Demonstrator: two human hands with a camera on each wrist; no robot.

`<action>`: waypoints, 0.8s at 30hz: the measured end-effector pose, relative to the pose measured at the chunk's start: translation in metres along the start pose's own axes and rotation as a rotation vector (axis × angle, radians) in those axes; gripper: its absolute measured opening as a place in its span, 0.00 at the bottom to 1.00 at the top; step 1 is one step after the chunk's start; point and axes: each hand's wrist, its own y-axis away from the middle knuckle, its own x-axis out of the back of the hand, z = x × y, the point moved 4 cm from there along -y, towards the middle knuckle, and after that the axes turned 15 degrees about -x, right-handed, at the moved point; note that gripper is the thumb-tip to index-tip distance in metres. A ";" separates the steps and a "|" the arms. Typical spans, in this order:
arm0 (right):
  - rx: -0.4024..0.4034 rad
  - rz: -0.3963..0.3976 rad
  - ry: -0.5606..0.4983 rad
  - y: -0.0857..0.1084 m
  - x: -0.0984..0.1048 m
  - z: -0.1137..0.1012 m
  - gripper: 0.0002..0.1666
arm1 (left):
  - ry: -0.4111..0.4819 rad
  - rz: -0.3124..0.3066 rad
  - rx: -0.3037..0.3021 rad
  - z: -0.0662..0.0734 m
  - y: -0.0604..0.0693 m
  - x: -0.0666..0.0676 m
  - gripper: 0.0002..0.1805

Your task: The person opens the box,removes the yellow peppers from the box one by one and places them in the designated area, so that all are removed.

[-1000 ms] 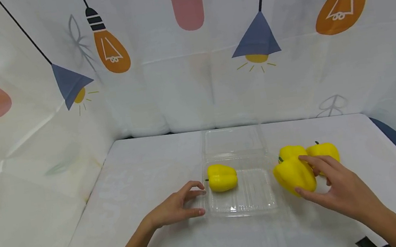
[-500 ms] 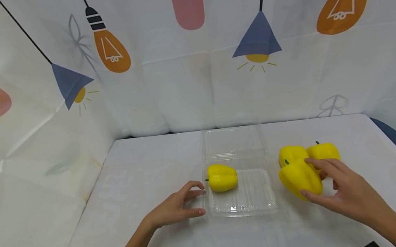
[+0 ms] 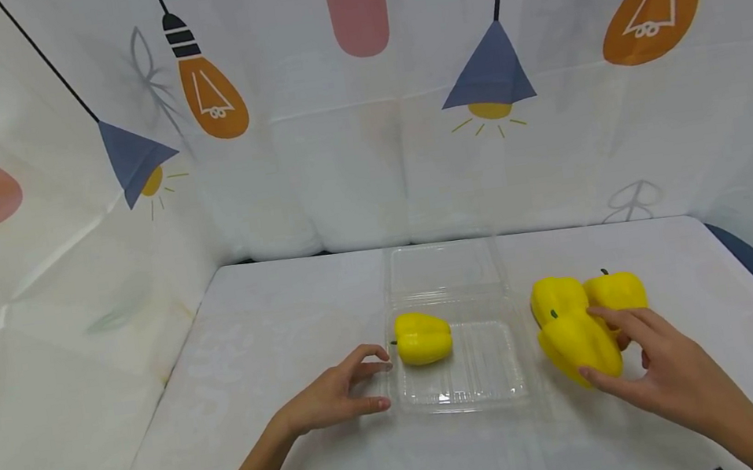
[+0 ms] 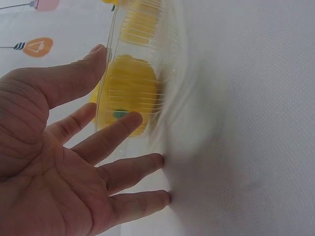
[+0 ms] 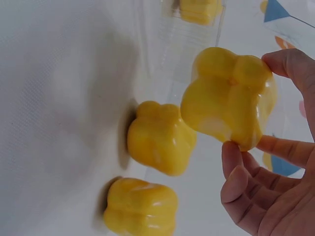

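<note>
My right hand (image 3: 673,374) pinches a yellow bell pepper (image 3: 580,345) between thumb and fingers, raised off the table at the right. In the right wrist view the lobed bottom of this held pepper (image 5: 229,98) faces the camera. Two more yellow bell peppers, one nearer (image 3: 556,295) and one further right (image 3: 621,290), rest just behind it. My left hand (image 3: 336,393) is at the left side of a clear plastic clamshell box (image 3: 487,367), fingers loosely bent, thumb by its rim (image 4: 102,93). Inside the box, at its left, lies one yellow bell pepper (image 3: 422,338).
The clear lid (image 3: 443,267) lies folded back behind the box. A white cloth covers the table (image 3: 286,310). Behind and to the left hangs a white sheet (image 3: 339,168) printed with lamps and bulbs.
My right hand has drifted right and a little nearer to me with the pepper, which has tilted slightly. The left hand and the box have stayed put.
</note>
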 end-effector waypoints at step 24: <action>-0.134 -0.211 0.055 0.006 -0.017 0.015 0.51 | 0.012 0.001 -0.011 0.000 0.001 0.000 0.31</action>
